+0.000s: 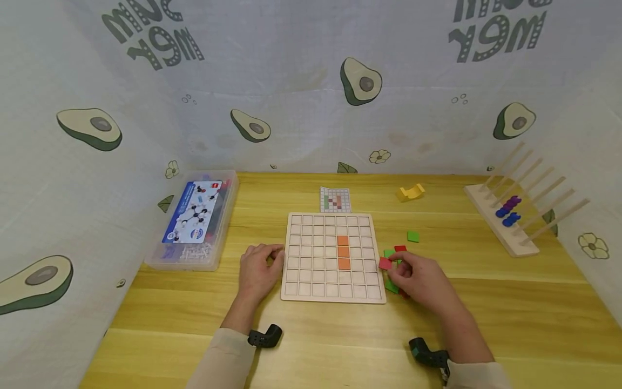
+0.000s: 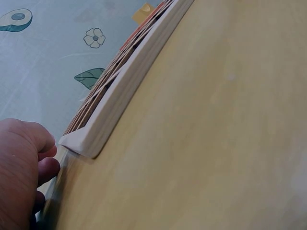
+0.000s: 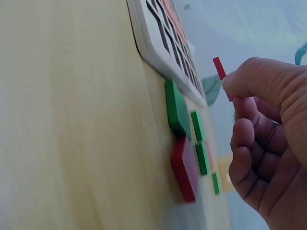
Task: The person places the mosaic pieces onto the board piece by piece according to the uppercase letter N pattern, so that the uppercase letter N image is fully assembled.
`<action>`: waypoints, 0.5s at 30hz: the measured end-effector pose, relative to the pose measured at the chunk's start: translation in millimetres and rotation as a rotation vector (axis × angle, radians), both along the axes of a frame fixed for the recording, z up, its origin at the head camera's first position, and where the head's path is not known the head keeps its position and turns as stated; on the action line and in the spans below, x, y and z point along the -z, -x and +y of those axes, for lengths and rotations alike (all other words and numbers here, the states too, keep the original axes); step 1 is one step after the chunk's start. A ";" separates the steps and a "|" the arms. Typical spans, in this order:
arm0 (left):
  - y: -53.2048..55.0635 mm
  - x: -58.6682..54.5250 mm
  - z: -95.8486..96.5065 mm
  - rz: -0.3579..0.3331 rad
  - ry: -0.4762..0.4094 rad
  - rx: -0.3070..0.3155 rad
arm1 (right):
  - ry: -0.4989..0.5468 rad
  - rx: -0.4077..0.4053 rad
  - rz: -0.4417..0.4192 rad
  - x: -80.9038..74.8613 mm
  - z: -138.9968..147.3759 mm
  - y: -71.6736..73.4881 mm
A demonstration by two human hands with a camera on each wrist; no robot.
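Observation:
A pale wooden grid board (image 1: pixel 318 275) lies on the table with a column of three orange tiles (image 1: pixel 343 252) in its cells. Beside the board's left edge rests my left hand (image 1: pixel 258 274), loosely curved, its thumb right at the edge. My right hand (image 1: pixel 427 282) pinches a red square tile (image 3: pixel 219 69) between thumb and index finger, above the table by the board's right edge. Below that hand lies a small heap of green tiles (image 3: pixel 177 109) and red tiles (image 3: pixel 184 170), partly hidden by the hand in the head view.
A printed pattern card (image 1: pixel 335 200) lies behind the board. At left sits a clear plastic box (image 1: pixel 224 216) with a molecule label. A yellow curved block (image 1: pixel 411 192), a lone green tile (image 1: pixel 413 236) and a peg stand (image 1: pixel 502 227) with several blue and purple beads are to the right.

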State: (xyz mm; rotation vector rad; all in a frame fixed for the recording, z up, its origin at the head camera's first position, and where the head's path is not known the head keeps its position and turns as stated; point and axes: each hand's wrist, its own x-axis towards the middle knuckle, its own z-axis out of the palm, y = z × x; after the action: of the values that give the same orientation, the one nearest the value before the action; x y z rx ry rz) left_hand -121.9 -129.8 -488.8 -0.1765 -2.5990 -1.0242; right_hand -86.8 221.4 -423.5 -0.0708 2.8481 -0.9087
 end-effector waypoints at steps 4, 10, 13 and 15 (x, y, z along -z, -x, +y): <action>-0.3 -0.3 -0.2 -0.014 -0.009 0.002 | 0.008 -0.035 0.005 0.1 -9.7 1.1; 0.1 -0.3 0.3 -0.013 -0.006 0.001 | 0.040 -0.084 -0.038 1.4 -21.8 2.5; 0.3 -0.5 0.2 -0.021 -0.005 -0.003 | 0.064 -0.123 -0.049 3.5 -27.0 3.1; 0.4 -0.3 0.0 -0.021 -0.006 -0.002 | 0.068 -0.139 -0.058 4.7 -31.2 3.2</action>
State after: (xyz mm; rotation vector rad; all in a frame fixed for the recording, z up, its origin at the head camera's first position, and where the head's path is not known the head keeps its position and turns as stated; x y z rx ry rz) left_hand -122.3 -129.8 -488.5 -0.1620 -2.6137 -1.0380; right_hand -90.0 190.3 -428.3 -0.2437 2.7202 -0.9613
